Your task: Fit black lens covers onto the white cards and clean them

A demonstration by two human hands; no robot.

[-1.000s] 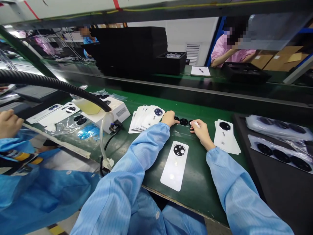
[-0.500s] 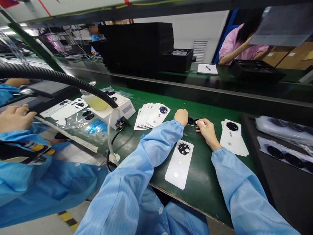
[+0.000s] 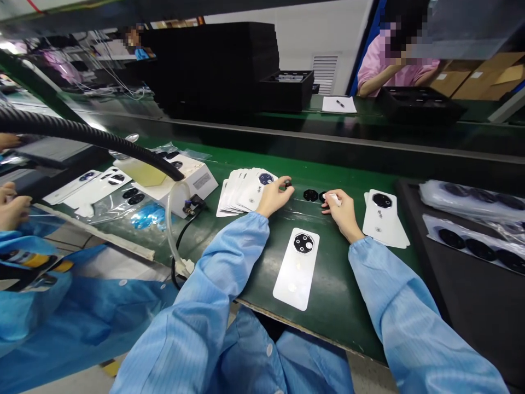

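In the head view, the person's left hand (image 3: 274, 196), just right of centre, has its thumb and fingers pinched on a small, glossy black round disc (image 3: 287, 184). The right hand (image 3: 341, 212), further right, has its fingers closed on a small white piece (image 3: 333, 199); it is probably soft material, though too small to tell. Between the hands, a flat black round plate with small holes (image 3: 310, 195) lies on the dark green counter (image 3: 254, 262), and a second black round plate (image 3: 322, 196) is partly covered by the right fingers.

Below them, a white rectangular phone back panel with a black camera circle (image 3: 293, 276) lies flat, low in the centre of the frame. A fanned pile of white panels (image 3: 238, 194) sits beside the left hand; a smaller stack of white panels (image 3: 385, 224) lies right of the right hand. At the right edge, clear plastic strips with black discs (image 3: 479, 244) rest on a black tray (image 3: 488, 317).
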